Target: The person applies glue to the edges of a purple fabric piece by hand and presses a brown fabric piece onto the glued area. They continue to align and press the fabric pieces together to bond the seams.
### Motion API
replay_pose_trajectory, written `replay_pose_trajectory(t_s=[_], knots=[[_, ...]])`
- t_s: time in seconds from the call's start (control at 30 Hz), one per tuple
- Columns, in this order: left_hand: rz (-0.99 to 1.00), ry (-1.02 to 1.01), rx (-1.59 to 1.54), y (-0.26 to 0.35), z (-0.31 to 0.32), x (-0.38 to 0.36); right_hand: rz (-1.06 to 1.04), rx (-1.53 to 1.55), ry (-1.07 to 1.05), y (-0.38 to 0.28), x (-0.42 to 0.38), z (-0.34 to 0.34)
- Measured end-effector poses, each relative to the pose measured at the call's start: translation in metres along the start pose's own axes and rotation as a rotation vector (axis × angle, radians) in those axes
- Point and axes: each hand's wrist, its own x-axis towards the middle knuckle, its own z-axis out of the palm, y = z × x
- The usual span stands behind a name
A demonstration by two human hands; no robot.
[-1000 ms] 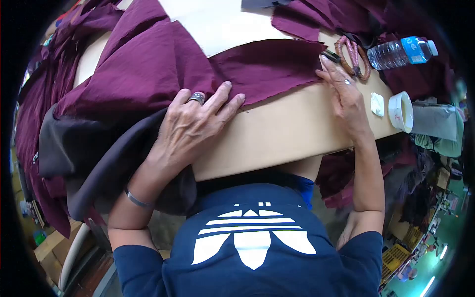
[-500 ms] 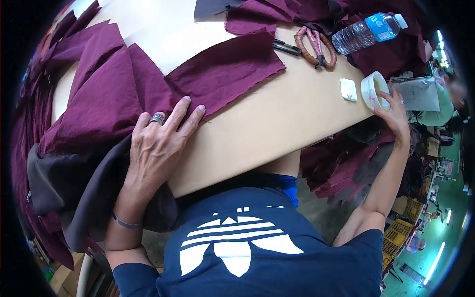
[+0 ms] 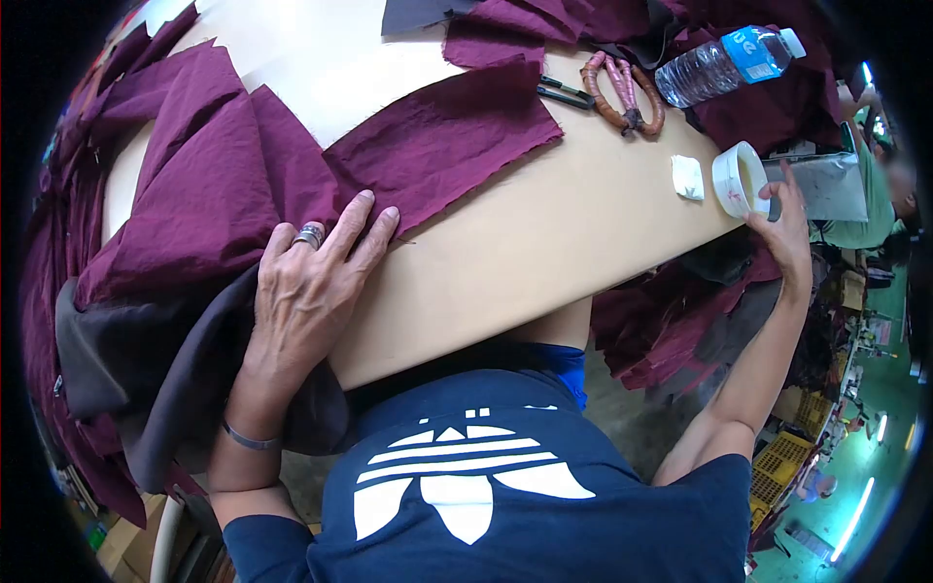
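My left hand (image 3: 309,291) lies with its fingers spread on a large maroon cloth (image 3: 194,175), pressing near the edge of a cut piece (image 3: 447,136). A ring and a bracelet show on it. At the table's right end, my right hand (image 3: 785,228) is beside a small white bowl (image 3: 731,182), its thumb and a curved finger at the near right rim and another finger raised. The fingers are apart and I see nothing between them. Something pale yellowish shows inside the bowl, too unclear to name.
Thread snips (image 3: 566,93), a ring-shaped brown and pink item (image 3: 622,97), a white folded square (image 3: 688,178) and a water bottle (image 3: 724,68) lie on the right half. Dark cloth (image 3: 175,360) hangs off the left edge. A person's green clothing (image 3: 880,199) shows beyond the table's right end.
The fingers of my right hand have come out of the bowl to its right rim, and one finger is now raised. My left hand has barely moved.
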Motion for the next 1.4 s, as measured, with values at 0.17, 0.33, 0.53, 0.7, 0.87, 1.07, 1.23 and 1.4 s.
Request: replay_pose_trajectory(t_s=[0.17, 0.33, 0.53, 0.7, 0.87, 1.07, 1.23, 1.4], knots=[[-0.051, -0.043, -0.021, 0.001, 0.002, -0.001, 0.027, -0.395, -0.048, -0.049, -0.015, -0.007], [-0.049, -0.049, -0.023, 0.001, 0.004, -0.002, -0.328, 0.189, 0.104, -0.168, -0.019, 0.013], [-0.041, -0.047, -0.019, 0.001, 0.002, -0.002, -0.344, 0.797, -0.091, -0.215, -0.002, 0.077], [-0.053, -0.060, -0.040, 0.001, 0.002, -0.001, -0.211, 0.824, -0.041, -0.218, 0.001, 0.088], [-0.059, -0.043, -0.043, 0.002, 0.003, -0.002, -0.303, 0.418, -0.006, -0.222, 0.001, 0.088], [-0.064, -0.041, -0.043, 0.001, 0.003, -0.004, -0.334, -0.044, 0.152, -0.240, -0.007, 0.094], [-0.069, -0.047, -0.045, 0.001, 0.003, -0.003, -0.434, -0.060, 0.139, -0.248, -0.019, 0.080], [-0.071, -0.028, -0.062, 0.001, 0.003, -0.004, -0.420, -0.241, 0.214, -0.233, -0.008, 0.080]])
